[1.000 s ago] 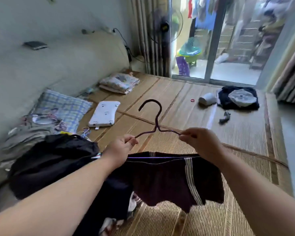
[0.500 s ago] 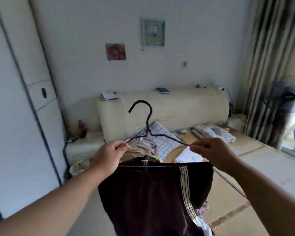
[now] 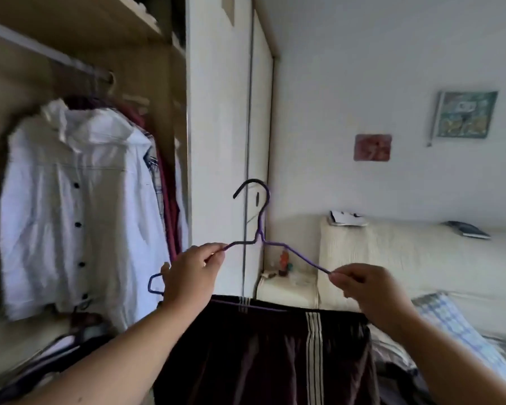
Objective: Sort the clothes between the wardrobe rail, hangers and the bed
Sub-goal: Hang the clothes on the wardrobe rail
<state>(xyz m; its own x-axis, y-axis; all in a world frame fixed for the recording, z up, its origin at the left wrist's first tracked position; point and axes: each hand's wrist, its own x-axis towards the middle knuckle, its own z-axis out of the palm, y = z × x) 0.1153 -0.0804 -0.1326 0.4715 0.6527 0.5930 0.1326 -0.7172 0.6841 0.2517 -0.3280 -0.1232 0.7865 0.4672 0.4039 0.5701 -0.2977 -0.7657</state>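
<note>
- The left hand (image 3: 192, 276) pinches one shoulder of the purple hanger (image 3: 260, 229) and the right hand (image 3: 362, 285) pinches the other, the same grips as a second ago.
- Just below both hands, the dark striped shorts (image 3: 275, 352) hang over the hanger's lower bar.
- The facing changes: a second ago the bed lay beyond the hands. Now the open wardrobe stands left of the left hand, with the bed (image 3: 421, 258) out past the right hand.
- The wardrobe rail (image 3: 56, 58) runs up and left of the left hand, above a white shirt (image 3: 79, 200).
- I judge the carry nearly done, with only hooking onto the rail left.
</note>
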